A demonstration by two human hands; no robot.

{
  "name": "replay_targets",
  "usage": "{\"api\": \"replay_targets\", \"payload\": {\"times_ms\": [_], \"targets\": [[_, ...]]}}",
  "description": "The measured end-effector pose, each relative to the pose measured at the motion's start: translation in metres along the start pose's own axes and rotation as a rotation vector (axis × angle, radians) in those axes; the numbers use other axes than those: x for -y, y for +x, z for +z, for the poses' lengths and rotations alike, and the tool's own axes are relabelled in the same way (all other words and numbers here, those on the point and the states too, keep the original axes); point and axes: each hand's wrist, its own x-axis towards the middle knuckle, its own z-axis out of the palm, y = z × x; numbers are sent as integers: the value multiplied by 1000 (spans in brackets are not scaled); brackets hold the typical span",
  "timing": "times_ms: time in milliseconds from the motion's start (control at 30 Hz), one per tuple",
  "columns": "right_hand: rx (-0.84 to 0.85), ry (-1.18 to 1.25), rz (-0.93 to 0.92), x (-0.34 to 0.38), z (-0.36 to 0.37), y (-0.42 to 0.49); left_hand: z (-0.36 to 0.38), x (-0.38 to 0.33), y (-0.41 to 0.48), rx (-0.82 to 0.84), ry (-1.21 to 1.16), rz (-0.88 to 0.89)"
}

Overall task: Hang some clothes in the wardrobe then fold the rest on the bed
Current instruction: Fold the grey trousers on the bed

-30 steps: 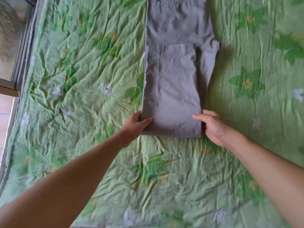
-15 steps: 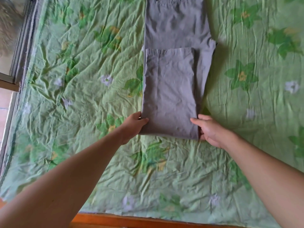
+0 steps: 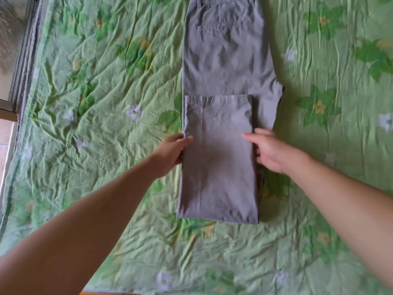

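Grey trousers (image 3: 223, 60) lie flat on the bed with the waist at the far end. Their legs are folded back over themselves, so the hem edge lies across the middle and the fold faces me. My left hand (image 3: 171, 153) holds the left edge of the folded leg part, thumb on top and fingers tucked under the fabric. At the same height, my right hand (image 3: 273, 153) holds the right edge in the same way, thumb over the cloth and fingers curled beneath.
A crumpled green bedsheet (image 3: 106, 124) with a leaf and flower print covers the bed. A window frame (image 3: 19, 60) runs along the far left. A strip of the wooden bed edge (image 3: 102, 293) shows at the bottom.
Both hands have left the near fold's corners and moved forward along the side edges to the middle of the folded part. The trousers lie in the same place.
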Motion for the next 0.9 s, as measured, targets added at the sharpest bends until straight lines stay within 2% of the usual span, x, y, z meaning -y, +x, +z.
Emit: {"api": "replay_targets", "payload": {"times_ms": [67,167,300,433,533,633,733,900], "targets": [[-37,19,-94,20,10,20,7,-20,25,-62,-11,38],[-100,-121,-180,27,16,36,14,-30,41,-169,0,45],[-86,-94,-310,67,19,38,7,-70,49,-73,-60,186],[-45,8,-460,161,29,72,-3,-159,97,-119,-99,340],[2,-51,-279,178,31,92,-7,-179,119,-110,-13,246],[25,-79,-89,142,18,90,-9,-148,107,-61,-36,146],[80,-32,1,107,-3,62,-16,-103,70,40,-61,53],[112,-160,83,43,-24,12,-23,-33,15,151,2,-112]]}}
